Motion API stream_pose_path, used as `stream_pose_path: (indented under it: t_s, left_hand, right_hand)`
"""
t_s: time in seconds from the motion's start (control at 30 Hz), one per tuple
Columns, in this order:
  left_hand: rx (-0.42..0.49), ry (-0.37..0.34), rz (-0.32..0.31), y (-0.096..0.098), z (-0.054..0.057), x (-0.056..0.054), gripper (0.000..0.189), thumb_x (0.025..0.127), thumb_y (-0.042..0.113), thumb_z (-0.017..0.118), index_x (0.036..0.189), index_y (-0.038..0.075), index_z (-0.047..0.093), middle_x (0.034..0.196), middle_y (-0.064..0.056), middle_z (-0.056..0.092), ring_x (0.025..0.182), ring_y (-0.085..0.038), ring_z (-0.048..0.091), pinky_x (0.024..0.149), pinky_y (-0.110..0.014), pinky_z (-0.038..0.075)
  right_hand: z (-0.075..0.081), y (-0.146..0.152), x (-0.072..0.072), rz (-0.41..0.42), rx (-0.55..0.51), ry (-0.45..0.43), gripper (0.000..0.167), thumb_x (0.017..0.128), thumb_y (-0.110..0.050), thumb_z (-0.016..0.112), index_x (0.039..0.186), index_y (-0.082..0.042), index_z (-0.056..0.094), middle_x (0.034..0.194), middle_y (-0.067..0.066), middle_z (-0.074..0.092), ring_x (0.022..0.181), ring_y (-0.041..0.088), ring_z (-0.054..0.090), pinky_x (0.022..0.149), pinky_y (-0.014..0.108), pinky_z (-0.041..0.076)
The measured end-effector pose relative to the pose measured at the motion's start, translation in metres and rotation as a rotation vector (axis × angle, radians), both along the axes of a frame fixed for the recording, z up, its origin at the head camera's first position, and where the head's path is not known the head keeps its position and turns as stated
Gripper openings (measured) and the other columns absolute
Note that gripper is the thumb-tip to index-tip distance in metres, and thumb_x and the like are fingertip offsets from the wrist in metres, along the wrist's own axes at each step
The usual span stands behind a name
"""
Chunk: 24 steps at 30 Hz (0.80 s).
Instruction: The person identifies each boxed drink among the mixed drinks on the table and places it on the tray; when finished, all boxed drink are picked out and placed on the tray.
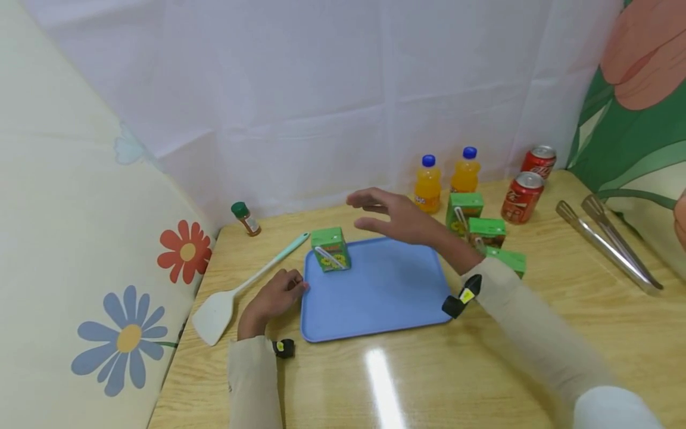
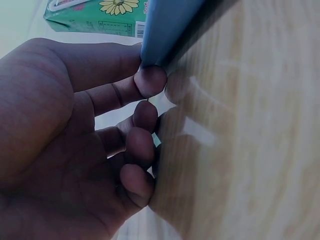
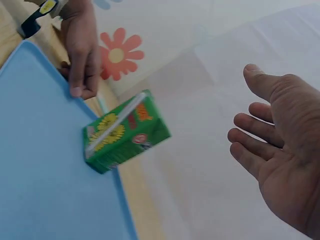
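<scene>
A blue tray (image 1: pixel 375 292) lies on the table with one green juice carton (image 1: pixel 331 250) standing in its far left corner, a white straw slanted across the carton's front. My left hand (image 1: pixel 278 293) pinches the tray's left rim; in the left wrist view the thumb lies on the rim (image 2: pixel 162 30) and a fingertip (image 2: pixel 150 81) is under it. Above the far part of the tray hovers my right hand (image 1: pixel 399 217), its fingers extended and holding nothing. The right wrist view shows this hand (image 3: pixel 285 145) apart from the carton (image 3: pixel 125 131).
Right of the tray stand several green cartons (image 1: pixel 465 205), two orange drink bottles (image 1: pixel 427 186) and two red cans (image 1: pixel 522 198). Metal tongs (image 1: pixel 608 244) lie far right. A white spatula (image 1: pixel 215 313) and a green-capped spice jar (image 1: pixel 246 219) are on the left. A white cloth (image 1: pixel 300 119) hangs behind.
</scene>
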State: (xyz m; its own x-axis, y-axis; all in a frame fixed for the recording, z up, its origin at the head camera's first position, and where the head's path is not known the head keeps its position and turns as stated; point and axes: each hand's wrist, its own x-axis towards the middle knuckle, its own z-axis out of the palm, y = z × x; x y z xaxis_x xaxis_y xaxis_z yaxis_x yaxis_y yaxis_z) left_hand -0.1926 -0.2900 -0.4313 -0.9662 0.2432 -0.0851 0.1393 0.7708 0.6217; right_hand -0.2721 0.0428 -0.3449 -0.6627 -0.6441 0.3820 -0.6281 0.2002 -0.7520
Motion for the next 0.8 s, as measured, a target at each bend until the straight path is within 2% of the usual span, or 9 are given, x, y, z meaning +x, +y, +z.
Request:
stream_pose_path:
  t_s: [0.2, 0.4, 0.6, 0.8]
  left_hand:
    - [-0.014, -0.018, 0.015, 0.000, 0.000, -0.001, 0.018, 0.104, 0.020, 0.055, 0.091, 0.008, 0.057, 0.087, -0.008, 0.044, 0.076, -0.022, 0.041, 0.067, -0.036, 0.036]
    - [-0.045, -0.030, 0.028, -0.001, 0.002, 0.000, 0.018, 0.104, 0.022, 0.055, 0.094, 0.008, 0.058, 0.089, -0.008, 0.046, 0.078, -0.022, 0.042, 0.068, -0.036, 0.036]
    - [-0.037, -0.023, 0.027, -0.001, 0.002, 0.001, 0.017, 0.104, 0.022, 0.056, 0.095, 0.007, 0.058, 0.089, -0.008, 0.045, 0.078, -0.022, 0.042, 0.068, -0.036, 0.036]
    - [-0.027, -0.035, 0.041, 0.001, 0.002, 0.003, 0.018, 0.104, 0.022, 0.056, 0.094, 0.008, 0.058, 0.089, -0.008, 0.045, 0.078, -0.022, 0.042, 0.068, -0.036, 0.036]
  right_hand:
    - [0.020, 0.047, 0.007, -0.036, 0.020, 0.067, 0.045, 0.101, -0.033, 0.063, 0.142, -0.019, 0.052, 0.140, -0.004, 0.055, 0.130, 0.013, 0.050, 0.108, 0.038, 0.039]
    - [0.029, 0.093, 0.008, -0.163, 0.147, 0.079, 0.048, 0.098, -0.046, 0.063, 0.141, -0.026, 0.053, 0.140, -0.009, 0.055, 0.130, 0.014, 0.051, 0.106, 0.043, 0.041]
    - [0.028, 0.138, -0.003, -0.229, 0.147, 0.034, 0.047, 0.099, -0.035, 0.065, 0.142, -0.019, 0.054, 0.141, 0.002, 0.056, 0.132, 0.023, 0.050, 0.108, 0.047, 0.038]
    - [0.016, 0.174, -0.014, -0.285, 0.155, -0.043, 0.049, 0.101, -0.030, 0.063, 0.145, -0.013, 0.050, 0.145, 0.010, 0.052, 0.136, 0.033, 0.045, 0.109, 0.054, 0.034]
